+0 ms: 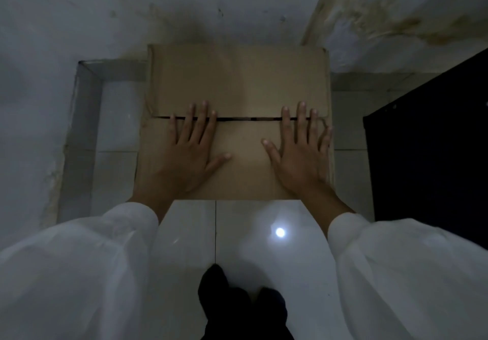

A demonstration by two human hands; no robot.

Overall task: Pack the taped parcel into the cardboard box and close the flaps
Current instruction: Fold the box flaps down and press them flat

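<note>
White floor tiles (pixel 184 234) carry the cardboard box (pixel 237 80), set against the far wall, its flaps lying shut and the seam running left to right. Across that seam the left hand (pixel 188 152) and right hand (pixel 301 154) are pressed flat, fingers spread wide.

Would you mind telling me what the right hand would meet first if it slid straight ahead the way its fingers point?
The right hand already spans the seam, so it would cross the far flap, then probably reach the wall.
</note>
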